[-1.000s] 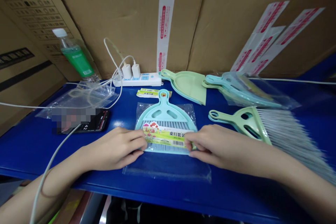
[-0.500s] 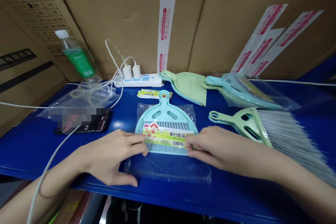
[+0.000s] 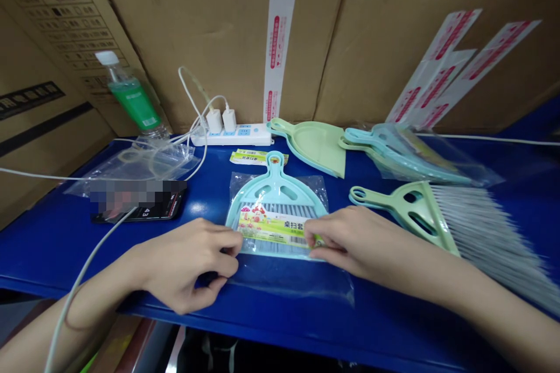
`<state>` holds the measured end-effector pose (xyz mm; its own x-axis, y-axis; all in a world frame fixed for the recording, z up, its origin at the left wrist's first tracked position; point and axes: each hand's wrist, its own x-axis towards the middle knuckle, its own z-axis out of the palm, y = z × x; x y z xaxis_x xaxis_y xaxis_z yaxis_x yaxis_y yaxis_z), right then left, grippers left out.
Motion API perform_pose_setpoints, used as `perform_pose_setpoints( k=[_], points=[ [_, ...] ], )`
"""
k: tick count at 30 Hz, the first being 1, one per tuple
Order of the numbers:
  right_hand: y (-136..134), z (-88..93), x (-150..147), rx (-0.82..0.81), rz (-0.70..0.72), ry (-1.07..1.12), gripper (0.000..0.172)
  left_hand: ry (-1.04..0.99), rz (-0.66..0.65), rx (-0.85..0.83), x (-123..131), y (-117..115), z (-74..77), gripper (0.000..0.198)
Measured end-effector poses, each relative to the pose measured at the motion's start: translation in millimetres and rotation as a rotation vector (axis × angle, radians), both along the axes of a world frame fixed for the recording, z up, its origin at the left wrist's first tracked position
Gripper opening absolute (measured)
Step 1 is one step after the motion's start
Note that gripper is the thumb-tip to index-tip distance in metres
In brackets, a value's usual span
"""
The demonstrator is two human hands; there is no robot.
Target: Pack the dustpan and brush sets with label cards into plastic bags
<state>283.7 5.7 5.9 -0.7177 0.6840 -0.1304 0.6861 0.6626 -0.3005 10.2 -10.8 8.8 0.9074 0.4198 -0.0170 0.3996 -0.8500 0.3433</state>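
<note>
A light-blue dustpan (image 3: 249, 193) with a grey-bristled brush (image 3: 280, 210) nested in it lies flat in a clear plastic bag (image 3: 301, 285), its handle pointing away from me. Across the bristles is a printed label card (image 3: 266, 221). My left hand (image 3: 196, 265) is curled closed at the bag's lower left, thumb and fingers pinching its film. At the card's right end, my right hand (image 3: 335, 239) is closed, fingertips covering that end. Whether it grips film along with the card cannot be seen.
Behind are a loose label (image 3: 245, 157), a green dustpan (image 3: 315, 144), a bagged set (image 3: 406, 151) and a power strip (image 3: 245, 139) with white cables. A green brush (image 3: 420, 215) lies right. On the left are a phone (image 3: 175, 201) and a bottle (image 3: 135, 102). Cardboard boxes (image 3: 210, 17) wall the back.
My left thumb and fingers, apart before, have curled together at the bag's lower left. My right hand has shifted slightly left over the card's end. The dustpan stays nearly in place.
</note>
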Motion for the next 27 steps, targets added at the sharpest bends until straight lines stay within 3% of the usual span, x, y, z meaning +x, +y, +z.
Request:
perform_pose_setpoints(
  k=[8,17,22,27],
  points=[
    [2,-8.6,1,-0.09,0.135,0.217,0.014,-0.088,0.068,0.009,1,1,3.3,0.017],
    [0,1.6,-3,-0.205,0.153,0.231,0.03,-0.053,0.305,0.04,0,4,3.6,0.024],
    [-9,5.2,-1,-0.188,0.08,0.214,0.032,-0.058,0.288,0.002,-2,4,0.7,0.019],
    [-17,5.4,1,-0.152,0.054,0.144,0.05,-0.054,0.193,0.004,-5,5,-1.4,0.017]
  ],
)
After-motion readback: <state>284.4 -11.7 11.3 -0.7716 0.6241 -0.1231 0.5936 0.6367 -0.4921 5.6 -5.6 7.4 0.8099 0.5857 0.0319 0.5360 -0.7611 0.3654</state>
